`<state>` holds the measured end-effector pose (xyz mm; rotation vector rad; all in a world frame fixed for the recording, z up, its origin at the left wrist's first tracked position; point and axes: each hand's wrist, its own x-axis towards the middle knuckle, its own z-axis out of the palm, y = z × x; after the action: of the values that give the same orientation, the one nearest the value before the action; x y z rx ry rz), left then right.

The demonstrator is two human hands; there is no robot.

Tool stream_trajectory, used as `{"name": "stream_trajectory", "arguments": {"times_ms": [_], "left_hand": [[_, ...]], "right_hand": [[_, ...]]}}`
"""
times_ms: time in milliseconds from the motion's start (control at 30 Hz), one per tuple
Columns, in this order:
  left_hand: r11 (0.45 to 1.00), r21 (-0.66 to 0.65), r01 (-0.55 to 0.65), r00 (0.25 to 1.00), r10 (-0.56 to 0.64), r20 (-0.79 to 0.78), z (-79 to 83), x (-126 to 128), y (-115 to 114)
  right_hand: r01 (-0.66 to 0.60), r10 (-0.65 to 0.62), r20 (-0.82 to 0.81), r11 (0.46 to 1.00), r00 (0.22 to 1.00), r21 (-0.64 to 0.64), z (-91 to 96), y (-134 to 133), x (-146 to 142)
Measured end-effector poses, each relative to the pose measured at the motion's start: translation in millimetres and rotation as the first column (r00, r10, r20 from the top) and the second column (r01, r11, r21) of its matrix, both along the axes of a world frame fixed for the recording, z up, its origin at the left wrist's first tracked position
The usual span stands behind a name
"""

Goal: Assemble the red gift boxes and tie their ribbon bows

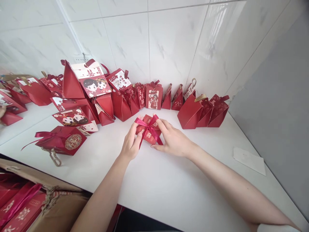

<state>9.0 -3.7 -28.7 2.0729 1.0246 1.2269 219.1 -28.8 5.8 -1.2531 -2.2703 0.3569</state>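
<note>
A small red gift box (150, 130) with gold characters lies on the white table (169, 180) in the middle of the view. A magenta ribbon (147, 125) is tied in a bow across its top. My left hand (131, 141) pinches the ribbon at the box's left side. My right hand (171, 138) grips the box and ribbon from the right, fingers curled round its edge.
Many red gift boxes and bags (96, 93) line the tiled wall (169, 38). A ribboned red box (61, 140) lies at the left. A cardboard carton (29, 199) with flat red boxes sits at the near left. A white card (249, 160) lies at the right.
</note>
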Motion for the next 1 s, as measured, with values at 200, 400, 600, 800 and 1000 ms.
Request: {"name": "stream_trajectory", "arguments": {"times_ms": [200,400,600,800,1000], "left_hand": [[0.941,0.318,-0.12,0.992,0.1,0.079,-6.9,-1,4],[0.921,0.31,-0.237,0.971,0.23,0.059,-12.8,7,4],[0.937,0.258,-0.237,0.971,0.239,0.022,-16.8,7,4],[0.952,0.22,-0.213,0.976,0.199,0.083,-19.2,10,-1],[0.893,0.121,-0.433,0.885,0.396,0.245,-17.2,21,-6]], "right_hand": [[-0.065,0.049,0.054,0.926,0.997,0.371,-19.0,12,-7],[-0.037,0.032,0.019,0.924,0.999,0.382,-26.0,14,-9],[0.025,-0.006,-0.045,0.903,0.999,0.429,-55.3,19,-16],[0.092,-0.031,-0.121,0.839,0.992,0.537,-82.9,24,-21],[0.113,-0.046,-0.134,0.828,0.99,0.55,-79.6,12,-32]]}}
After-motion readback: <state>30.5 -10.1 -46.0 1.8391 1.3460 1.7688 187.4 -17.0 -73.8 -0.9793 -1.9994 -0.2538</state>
